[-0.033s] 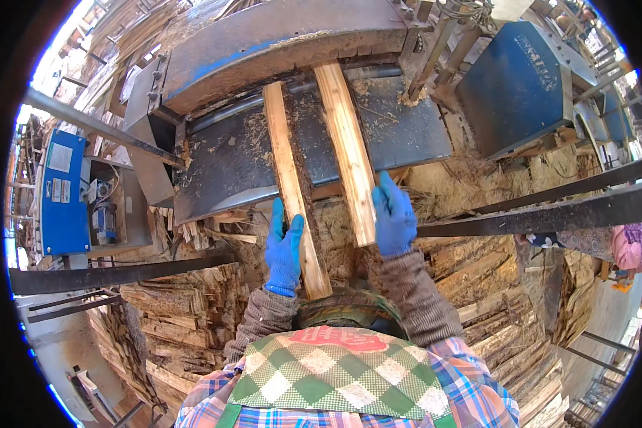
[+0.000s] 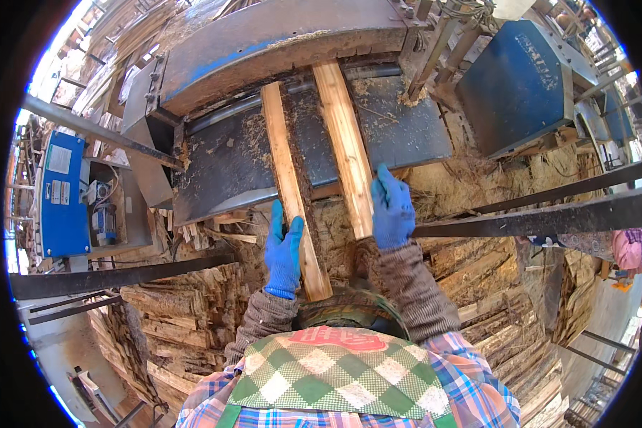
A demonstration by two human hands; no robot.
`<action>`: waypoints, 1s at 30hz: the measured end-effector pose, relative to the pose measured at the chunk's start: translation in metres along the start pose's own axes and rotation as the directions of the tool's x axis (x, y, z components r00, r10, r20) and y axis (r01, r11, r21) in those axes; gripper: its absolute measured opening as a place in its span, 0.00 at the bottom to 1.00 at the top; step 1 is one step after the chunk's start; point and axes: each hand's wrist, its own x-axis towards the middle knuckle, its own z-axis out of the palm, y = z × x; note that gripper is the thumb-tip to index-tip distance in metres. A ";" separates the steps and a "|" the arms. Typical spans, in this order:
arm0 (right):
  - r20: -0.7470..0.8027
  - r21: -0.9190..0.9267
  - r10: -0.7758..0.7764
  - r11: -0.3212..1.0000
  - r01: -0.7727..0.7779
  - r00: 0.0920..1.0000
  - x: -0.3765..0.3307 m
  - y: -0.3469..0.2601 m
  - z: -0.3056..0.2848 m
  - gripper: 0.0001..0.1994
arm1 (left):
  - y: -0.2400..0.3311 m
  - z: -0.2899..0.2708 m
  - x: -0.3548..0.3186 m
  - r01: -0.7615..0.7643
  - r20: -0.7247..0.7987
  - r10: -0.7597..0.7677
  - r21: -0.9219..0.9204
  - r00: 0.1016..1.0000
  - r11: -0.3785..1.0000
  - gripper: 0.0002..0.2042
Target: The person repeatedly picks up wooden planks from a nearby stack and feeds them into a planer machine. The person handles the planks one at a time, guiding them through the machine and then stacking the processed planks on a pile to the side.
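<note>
Two long, pale sawn boards with bark along their edges lie across the dark metal bed of a machine. The far end of the right board reaches the slot under the machine's hood; the left board lies with its far end just short of it. My left hand, in a blue glove, grips the near part of the left board, thumb over its top; the fingers underneath are hidden. Beside the right board's near end, my right hand, also blue-gloved, rests against its right edge with fingers stretched forward.
A rusty hood spans the machine's far side. A blue guard box stands right, a blue control panel left. Dark metal bars reach in from both sides. Stacked rough slabs lie below; another person's pink cloth shows far right.
The right board has slid slightly forward, toward the hood, and my right hand has shifted a little forward. The left board and my left hand look nearly unmoved.
</note>
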 end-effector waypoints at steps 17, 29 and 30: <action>-0.050 0.072 0.208 0.976 -0.204 0.977 0.116 -0.007 0.056 0.20 | 0.006 -0.011 0.018 0.152 0.161 -0.160 0.063 0.974 0.986 0.38; 0.358 0.270 0.460 0.782 -0.562 0.812 -0.121 -0.083 -0.046 0.28 | -0.019 0.018 -0.014 0.095 0.440 -0.083 -0.006 0.894 0.995 0.36; 0.280 0.286 0.408 0.828 -0.482 0.869 -0.113 -0.072 -0.056 0.27 | -0.003 0.031 -0.029 0.088 0.497 -0.096 0.040 0.862 0.995 0.37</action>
